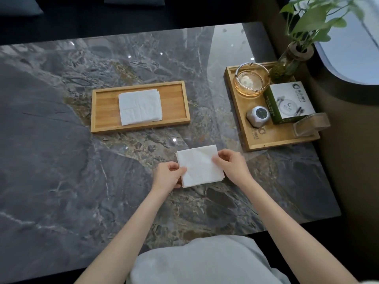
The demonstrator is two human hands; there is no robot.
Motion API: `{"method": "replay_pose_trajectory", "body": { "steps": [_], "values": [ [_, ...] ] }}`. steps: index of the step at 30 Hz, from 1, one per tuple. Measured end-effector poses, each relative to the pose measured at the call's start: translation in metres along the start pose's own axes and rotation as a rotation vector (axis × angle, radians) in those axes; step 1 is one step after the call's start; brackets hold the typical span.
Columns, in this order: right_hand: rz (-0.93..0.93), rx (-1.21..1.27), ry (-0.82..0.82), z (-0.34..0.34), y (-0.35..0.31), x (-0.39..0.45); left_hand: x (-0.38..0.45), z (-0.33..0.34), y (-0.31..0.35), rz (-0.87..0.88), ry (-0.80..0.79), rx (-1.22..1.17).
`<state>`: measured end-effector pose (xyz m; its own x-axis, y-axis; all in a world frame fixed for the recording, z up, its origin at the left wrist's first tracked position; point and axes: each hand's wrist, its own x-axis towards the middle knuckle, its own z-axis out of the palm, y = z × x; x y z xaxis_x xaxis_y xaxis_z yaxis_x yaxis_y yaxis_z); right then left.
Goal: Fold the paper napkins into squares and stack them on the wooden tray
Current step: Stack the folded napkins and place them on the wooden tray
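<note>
A folded white paper napkin (200, 167) lies square-shaped on the marble table, close to me. My left hand (167, 175) pinches its left edge, and my right hand (230, 163) pinches its right edge. Farther back stands the wooden tray (102, 111), long and shallow. A stack of folded white napkins (140, 106) rests in the middle of that tray. Both hands are well short of the tray.
At the right, a second wooden tray (266, 140) carries a glass ashtray (251, 80), a green and white box (289, 102), a small grey gadget (257, 116), a clear holder (311, 125) and a plant vase (291, 60). The table edge (287, 226) runs close to my lap.
</note>
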<state>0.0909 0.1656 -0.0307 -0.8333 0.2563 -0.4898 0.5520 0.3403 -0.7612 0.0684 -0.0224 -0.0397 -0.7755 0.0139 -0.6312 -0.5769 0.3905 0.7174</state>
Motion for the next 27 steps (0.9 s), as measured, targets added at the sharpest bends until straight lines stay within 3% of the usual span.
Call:
{"method": "replay_pose_trajectory", "body": {
  "steps": [8,12,19,27],
  "values": [
    [-0.051,-0.265,0.087,0.001,0.002,0.000,0.000,-0.002,0.003,0.158,0.143,0.375],
    [-0.054,-0.279,0.189,-0.003,0.002,-0.003,0.002,-0.007,0.005,0.334,0.274,0.392],
    [-0.035,-0.237,0.171,0.010,0.004,-0.013,0.014,-0.003,-0.010,0.528,0.149,0.821],
    [0.013,-0.293,0.182,0.025,-0.002,-0.015,0.016,0.001,-0.015,0.579,0.171,0.786]
  ]
}}
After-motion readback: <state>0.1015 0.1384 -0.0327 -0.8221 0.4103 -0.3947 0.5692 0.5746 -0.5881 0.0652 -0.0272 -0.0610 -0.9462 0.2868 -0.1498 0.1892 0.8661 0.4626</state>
